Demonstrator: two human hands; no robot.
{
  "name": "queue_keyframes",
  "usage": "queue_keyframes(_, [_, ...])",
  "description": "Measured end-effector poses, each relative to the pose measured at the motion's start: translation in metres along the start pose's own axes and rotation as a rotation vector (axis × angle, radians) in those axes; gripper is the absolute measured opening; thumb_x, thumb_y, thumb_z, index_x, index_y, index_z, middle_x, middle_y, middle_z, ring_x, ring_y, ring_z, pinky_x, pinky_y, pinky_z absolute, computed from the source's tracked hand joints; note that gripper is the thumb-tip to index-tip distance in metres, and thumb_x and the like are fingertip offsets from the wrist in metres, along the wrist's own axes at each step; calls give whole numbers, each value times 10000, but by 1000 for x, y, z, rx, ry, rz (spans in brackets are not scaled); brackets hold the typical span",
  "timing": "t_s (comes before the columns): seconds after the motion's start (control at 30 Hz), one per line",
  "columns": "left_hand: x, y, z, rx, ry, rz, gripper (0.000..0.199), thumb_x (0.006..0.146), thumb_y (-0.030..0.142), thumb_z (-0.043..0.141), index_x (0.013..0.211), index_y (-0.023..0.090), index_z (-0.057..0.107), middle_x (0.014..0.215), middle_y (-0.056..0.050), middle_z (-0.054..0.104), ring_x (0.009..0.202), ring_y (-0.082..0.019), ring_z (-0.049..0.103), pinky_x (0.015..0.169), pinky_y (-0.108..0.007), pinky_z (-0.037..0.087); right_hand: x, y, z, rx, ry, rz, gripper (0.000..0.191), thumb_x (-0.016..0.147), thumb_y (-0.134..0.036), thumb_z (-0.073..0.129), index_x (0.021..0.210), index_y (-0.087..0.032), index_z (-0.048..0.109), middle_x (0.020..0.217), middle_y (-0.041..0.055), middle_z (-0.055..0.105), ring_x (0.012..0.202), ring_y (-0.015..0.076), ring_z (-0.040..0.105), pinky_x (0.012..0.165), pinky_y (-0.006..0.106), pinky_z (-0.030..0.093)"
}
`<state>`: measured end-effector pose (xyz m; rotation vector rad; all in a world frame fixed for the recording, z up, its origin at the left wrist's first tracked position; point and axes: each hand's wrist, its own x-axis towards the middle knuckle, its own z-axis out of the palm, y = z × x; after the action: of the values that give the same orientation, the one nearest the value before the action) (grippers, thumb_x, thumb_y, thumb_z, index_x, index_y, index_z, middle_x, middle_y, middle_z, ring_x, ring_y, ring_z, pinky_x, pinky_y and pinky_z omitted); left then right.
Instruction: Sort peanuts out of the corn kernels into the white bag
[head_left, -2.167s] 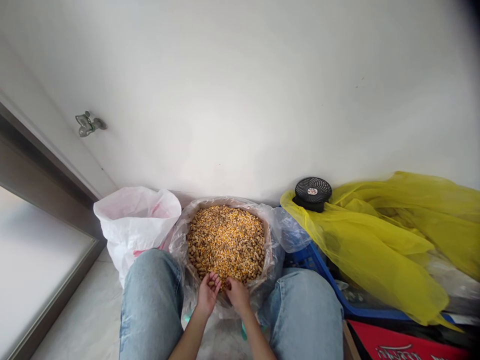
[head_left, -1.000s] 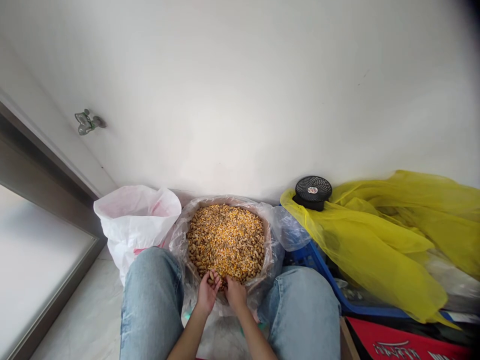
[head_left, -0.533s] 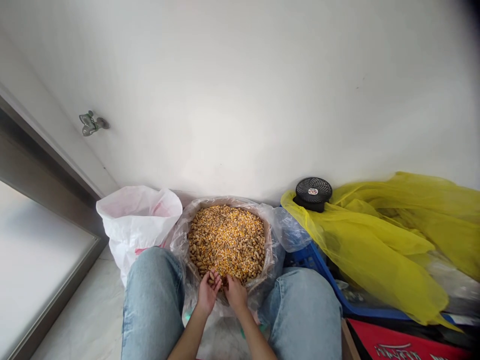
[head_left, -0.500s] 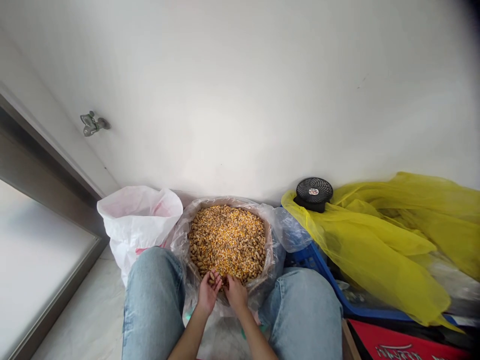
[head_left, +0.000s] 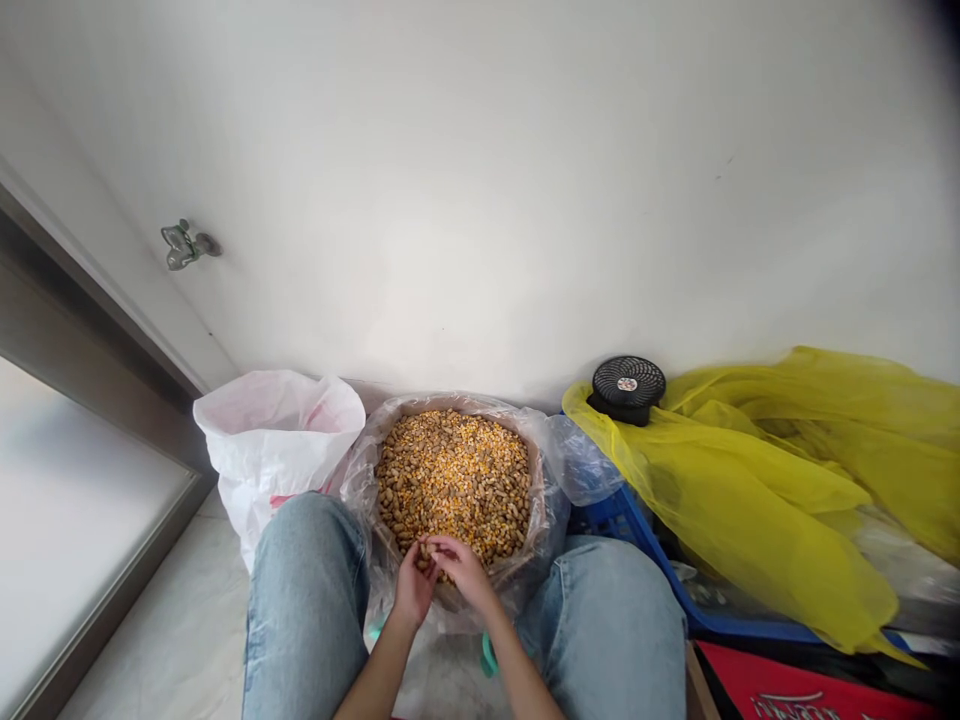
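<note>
A container lined with a clear plastic bag (head_left: pixel 551 490) stands between the knees, filled with yellow corn kernels and brown peanut-like pods (head_left: pixel 457 475). At its near edge, my left hand (head_left: pixel 415 585) is turned palm up with its fingers curled around some of the pods. My right hand (head_left: pixel 459 565) reaches across from the right, its fingertips pinched together at the left fingers. What lies between those fingertips is too small to make out.
To the left stands an open white sack (head_left: pixel 277 450). A small black fan (head_left: pixel 628 388) rests on yellow netting (head_left: pixel 750 490) over a blue crate (head_left: pixel 645 540) at the right. A metal tap (head_left: pixel 187 245) juts from the wall. Something red (head_left: pixel 795 685) lies at the lower right.
My right hand has moved up and left from the pods at the container's near edge to my left hand's fingers. My left hand has stayed nearly in place.
</note>
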<state>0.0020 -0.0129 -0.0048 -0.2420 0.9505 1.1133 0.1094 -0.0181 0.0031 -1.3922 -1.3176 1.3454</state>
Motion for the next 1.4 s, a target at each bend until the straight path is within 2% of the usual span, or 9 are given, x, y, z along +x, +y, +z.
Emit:
queue_keyframes(0.07, [-1,1,1,-3,-7,9,154,775,124,441,737,159,587,663,-16,618,580,-95,586,586,-224,481,4,-1,-3,59,-49,16,314,730,-244,451,1014,-209,578,977,56,635,909,184,575,770,310,446])
queue_keyframes(0.13, [-3,2,2,-9,-16,0,151,778,134,442,746,162,587,681,-23,618,616,-103,594,633,-243,488,7,5,-8,-50,52,61,324,735,-204,407,1008,-191,581,951,66,639,895,181,580,779,314,440])
queue_keyframes(0.23, [-4,4,2,-11,-18,-18,137,783,153,452,743,160,583,679,-25,614,627,-105,597,645,-244,489,5,20,-10,-425,154,151,318,725,-148,389,952,-171,610,961,85,638,923,190,571,827,313,407])
queue_keyframes(0.47, [-8,3,4,6,-12,-25,126,780,169,470,713,163,577,665,-19,616,613,-106,597,642,-247,491,-4,28,3,-1045,71,297,408,765,-118,338,1125,-194,514,1013,114,616,854,226,603,680,309,431])
queue_keyframes(0.67, [-7,3,3,-6,-27,-29,123,779,168,471,718,164,578,665,-16,619,624,-106,600,654,-248,490,-4,29,0,-1000,33,271,272,727,-171,428,952,-203,576,976,91,612,845,210,594,666,281,409])
queue_keyframes(0.93, [-5,3,2,-10,-38,-21,126,771,157,469,708,163,579,651,-10,612,608,-101,590,657,-253,482,-1,17,-6,-583,324,151,148,729,-292,447,737,-186,550,770,57,582,759,183,551,680,268,401])
queue_keyframes(1.13, [-1,0,3,-18,-41,21,145,763,141,459,702,153,590,658,-16,614,606,-108,589,604,-232,473,-12,-4,12,-264,119,25,240,759,-389,446,791,-192,579,743,32,617,688,164,561,634,260,409])
queue_keyframes(1.3, [-3,0,3,-20,-21,8,116,763,154,477,722,156,585,684,-18,616,625,-102,598,620,-227,483,-8,-9,1,-373,138,46,345,823,-415,331,826,-192,595,730,37,631,680,159,572,624,252,407])
queue_keyframes(1.4, [-3,1,2,-11,2,1,102,764,170,488,720,165,580,681,-16,609,630,-95,597,639,-230,489,4,-1,-28,-774,246,174,268,821,-278,353,884,-185,596,828,75,633,793,196,583,682,285,411])
